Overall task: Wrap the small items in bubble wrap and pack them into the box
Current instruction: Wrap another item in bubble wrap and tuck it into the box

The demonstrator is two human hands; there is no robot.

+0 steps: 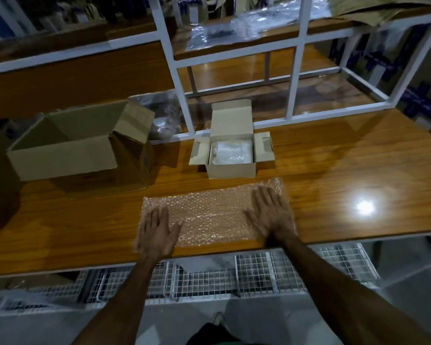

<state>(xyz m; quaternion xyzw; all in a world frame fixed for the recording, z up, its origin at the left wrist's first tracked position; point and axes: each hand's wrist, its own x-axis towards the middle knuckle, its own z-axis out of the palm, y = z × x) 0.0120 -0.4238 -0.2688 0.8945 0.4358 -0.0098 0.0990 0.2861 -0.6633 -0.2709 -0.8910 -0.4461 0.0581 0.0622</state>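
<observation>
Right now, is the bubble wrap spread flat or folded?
Spread flat. The bubble wrap lies as one sheet on the table, with the left hand and right hand pressing its ends, fingers straight.

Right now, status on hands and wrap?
Both hands, left and right, flat on bubble wrap. Nothing wrapped yet. Small box open behind. Nothing blocking.

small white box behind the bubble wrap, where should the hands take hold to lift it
Grip the small white box by its two short side walls, below the side flaps, coming from left and right. Its lid stands open at the back and the flaps splay outward, so neither gives a firm hold. Both hands, left and right, lie flat on the bubble wrap.
</observation>
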